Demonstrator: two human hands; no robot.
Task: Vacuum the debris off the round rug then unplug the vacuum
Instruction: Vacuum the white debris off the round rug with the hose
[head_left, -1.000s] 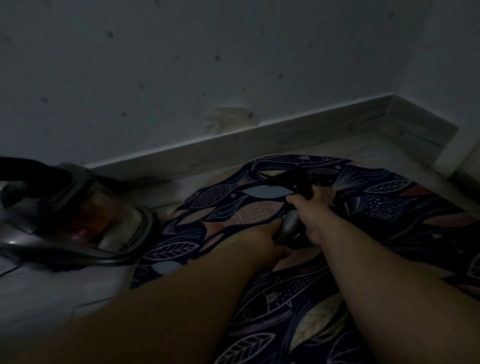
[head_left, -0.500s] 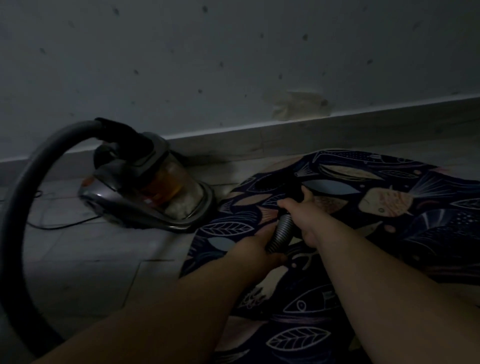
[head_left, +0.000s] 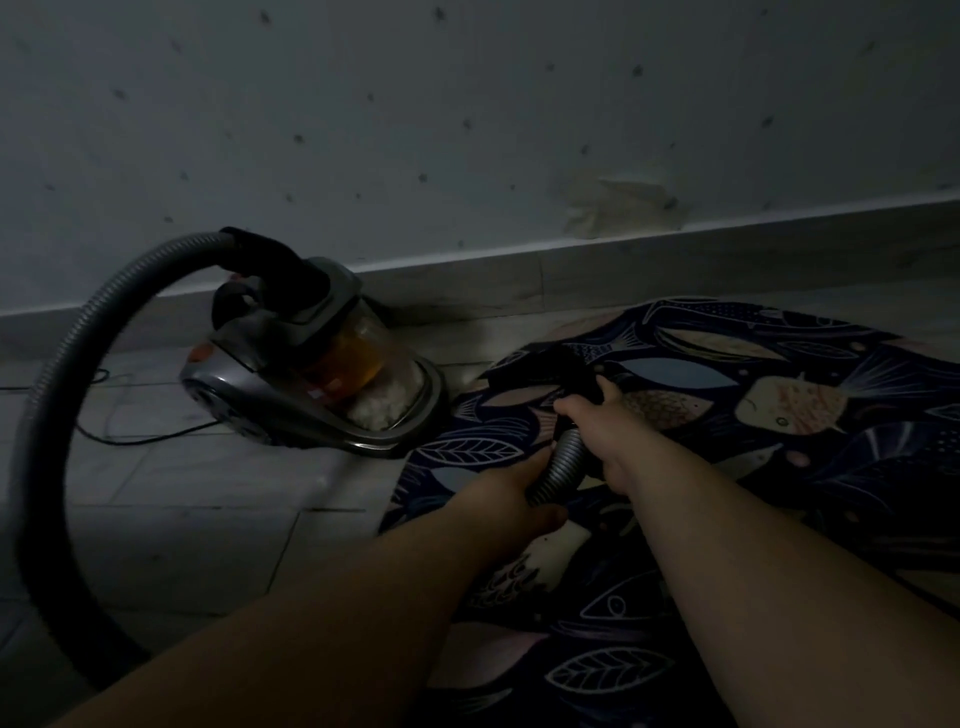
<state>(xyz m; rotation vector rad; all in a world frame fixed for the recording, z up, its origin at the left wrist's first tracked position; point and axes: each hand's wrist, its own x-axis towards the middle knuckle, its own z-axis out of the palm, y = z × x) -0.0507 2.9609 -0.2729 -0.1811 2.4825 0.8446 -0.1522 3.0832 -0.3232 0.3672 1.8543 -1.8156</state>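
The room is dim. A dark round rug (head_left: 769, 431) with fish and leaf patterns lies on the tiled floor at the right. A grey canister vacuum (head_left: 317, 379) stands at the rug's left edge, by the wall. Its ribbed grey hose (head_left: 57, 395) arcs left and down from the canister. Both hands hold the hose's other end (head_left: 561, 462) over the rug: my left hand (head_left: 511, 499) grips the ribbed part, my right hand (head_left: 605, 421) grips it higher, at the black nozzle (head_left: 561, 371). The nozzle rests on the rug near its left edge. No debris can be made out.
A thin black power cord (head_left: 140, 439) trails over the floor left of the vacuum; no plug or socket is in view. A pale baseboard (head_left: 649, 270) runs along the speckled wall, with a patch of damaged plaster (head_left: 618, 208) above it.
My view has swung left, so the vacuum and its hose arc now show fully. Both hands keep their grip, and the nozzle sits nearer the rug's left edge.
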